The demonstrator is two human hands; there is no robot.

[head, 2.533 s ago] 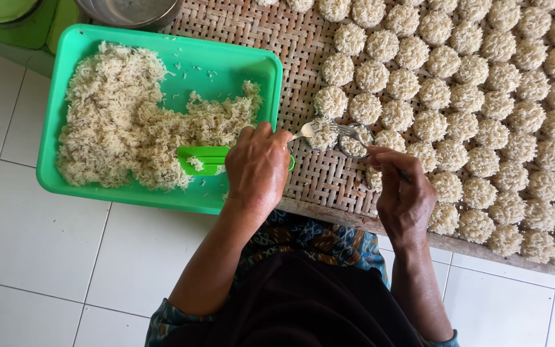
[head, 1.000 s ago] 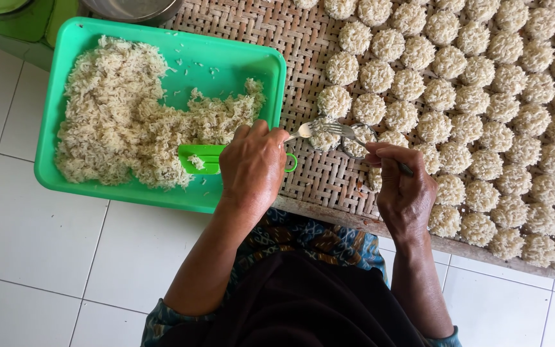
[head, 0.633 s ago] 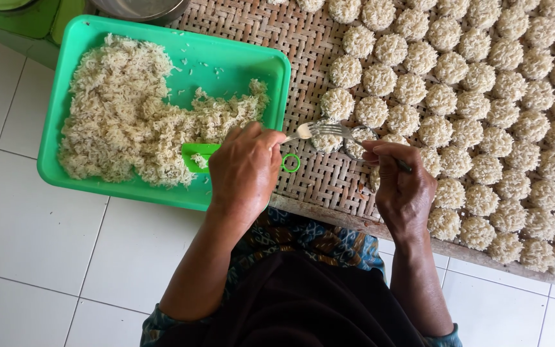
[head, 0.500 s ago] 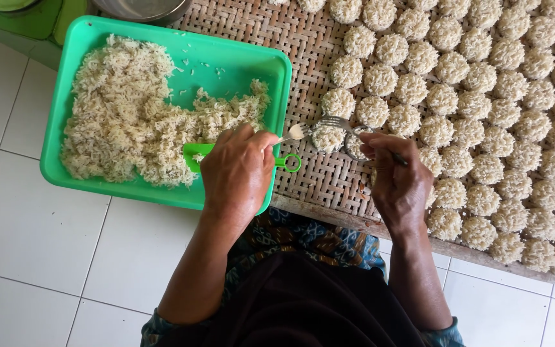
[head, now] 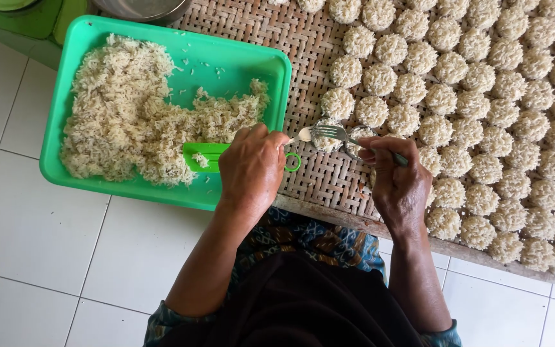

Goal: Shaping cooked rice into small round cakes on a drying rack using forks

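Head view: left hand (head: 252,170) grips a spoon (head: 304,134); right hand (head: 396,180) pinches a fork (head: 332,132) over a rice ball (head: 324,140).

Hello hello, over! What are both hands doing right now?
Left hand shut on spoon. Right hand shut on fork. Both tips on rice puck, woven tray. Nothing in the way.

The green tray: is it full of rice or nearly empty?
Partly full: rice covers the green tray on the left and middle; bare at upper right.

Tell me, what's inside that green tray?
The green tray holds a heap of cooked rice and a green scoop. The left hand covers its near right corner.
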